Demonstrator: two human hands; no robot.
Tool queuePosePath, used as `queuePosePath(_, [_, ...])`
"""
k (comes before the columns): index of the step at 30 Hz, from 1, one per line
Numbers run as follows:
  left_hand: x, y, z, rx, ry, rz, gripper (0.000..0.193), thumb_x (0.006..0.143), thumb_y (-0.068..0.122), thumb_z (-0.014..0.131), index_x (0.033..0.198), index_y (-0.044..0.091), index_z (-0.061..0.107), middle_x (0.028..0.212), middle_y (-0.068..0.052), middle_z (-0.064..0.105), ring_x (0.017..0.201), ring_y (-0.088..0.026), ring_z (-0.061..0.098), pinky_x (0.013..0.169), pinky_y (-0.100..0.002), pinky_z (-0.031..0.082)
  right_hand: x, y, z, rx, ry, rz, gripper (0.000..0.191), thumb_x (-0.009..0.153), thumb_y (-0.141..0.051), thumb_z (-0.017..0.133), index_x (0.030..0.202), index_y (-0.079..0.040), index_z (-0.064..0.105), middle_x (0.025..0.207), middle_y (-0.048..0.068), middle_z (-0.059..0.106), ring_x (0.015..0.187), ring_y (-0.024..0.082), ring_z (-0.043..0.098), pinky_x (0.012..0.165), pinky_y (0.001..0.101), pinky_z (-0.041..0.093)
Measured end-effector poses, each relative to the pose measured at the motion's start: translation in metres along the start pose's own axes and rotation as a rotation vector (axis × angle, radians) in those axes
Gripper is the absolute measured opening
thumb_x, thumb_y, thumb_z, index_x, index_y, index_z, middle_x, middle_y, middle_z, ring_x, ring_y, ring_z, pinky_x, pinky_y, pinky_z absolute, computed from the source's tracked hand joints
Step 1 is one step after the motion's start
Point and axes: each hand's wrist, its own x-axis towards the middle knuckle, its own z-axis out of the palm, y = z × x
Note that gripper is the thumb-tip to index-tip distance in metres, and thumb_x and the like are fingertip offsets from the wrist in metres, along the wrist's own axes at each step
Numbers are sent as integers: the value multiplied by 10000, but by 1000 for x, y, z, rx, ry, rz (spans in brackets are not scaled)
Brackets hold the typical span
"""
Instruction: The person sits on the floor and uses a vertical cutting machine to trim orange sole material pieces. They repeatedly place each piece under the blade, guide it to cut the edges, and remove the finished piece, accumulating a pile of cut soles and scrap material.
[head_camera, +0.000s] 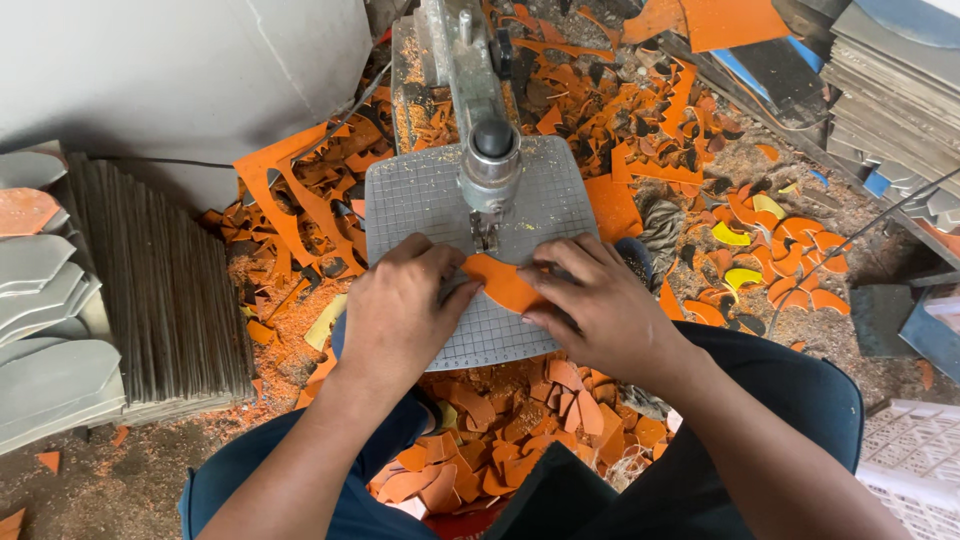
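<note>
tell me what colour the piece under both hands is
Orange; the curved piece on the gridded grey table shows best in the head view.

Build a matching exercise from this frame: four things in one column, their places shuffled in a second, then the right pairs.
Things:
1. orange piece
2. stack of grey boards
3. yellow offcuts
4. white crate

Places:
A. bottom right corner
B. among scraps right of the saw table
C. standing on edge at far left
D. on the saw table, under the left hand and right hand

Pairs: 1-D, 2-C, 3-B, 4-A
</note>
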Motion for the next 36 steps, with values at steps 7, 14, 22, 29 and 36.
queuePosePath(7, [0,-1,5,10,49,45,251,823,250,806,1009,84,772,926,-101,707,802,-320,733,698,-439,594,1,0,4,-5,58,-4,405,848,-258,778,1155,-2,718,1200,119,605,1129,310,583,972,455,489])
queuePosePath(14, [2,-2,6,-14,27,45,326,779,244,837,1025,43,765,920,-116,696,779,-305,729,703,-432,594,1,0,8,-19,49,21,404,848,-270,787,1144,-3,724,1163,105,607,1106,297,580,959,448,488])
queuePosePath(22, [2,-1,7,-57,39,71,270,799,215,818,1015,60,773,906,-107,693,786,-308,719,721,-443,582,1,1,10,-23,64,21,385,842,-274,787,1118,-12,729,1164,107,603,1114,302,576,969,452,481])
queuePosePath(29, [2,-4,7,-62,51,78,263,806,209,812,1022,64,773,906,-114,688,809,-323,712,729,-453,570,3,-1,11,-28,61,31,389,843,-266,789,1123,-6,721,1163,106,604,1100,305,570,964,452,475])
queuePosePath(36, [2,-5,5,-60,42,68,245,813,200,804,1022,74,780,913,-111,696,801,-316,715,730,-450,571,5,-4,12,-25,70,48,392,839,-266,789,1121,-4,716,1151,96,606,1078,297,569,943,449,472])
